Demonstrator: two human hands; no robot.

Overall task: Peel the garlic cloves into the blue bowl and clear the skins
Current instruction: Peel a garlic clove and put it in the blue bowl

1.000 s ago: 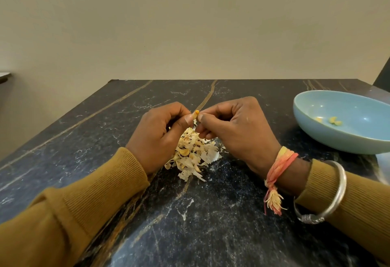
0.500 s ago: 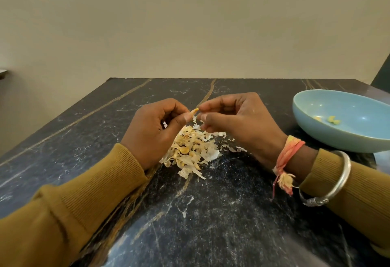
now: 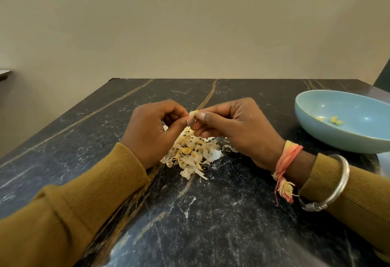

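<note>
A small garlic clove (image 3: 193,113) with pale skin is pinched between the fingertips of my left hand (image 3: 154,131) and my right hand (image 3: 236,127), just above the table. Under the hands lies a heap of papery garlic skins (image 3: 190,155), with a few yellowish bits in it. The blue bowl (image 3: 346,138) stands at the right and holds a few small peeled cloves (image 3: 335,120). Most of the clove is hidden by my fingers.
The black marble table (image 3: 211,224) has gold veins; its far edge meets a plain beige wall. A few skin flakes lie scattered near the heap. My right wrist wears a thread band and a metal bangle (image 3: 329,188).
Both hands have risen slightly off the heap with the clove still pinched between them. A few skin flakes have dropped beside the heap to the right.
</note>
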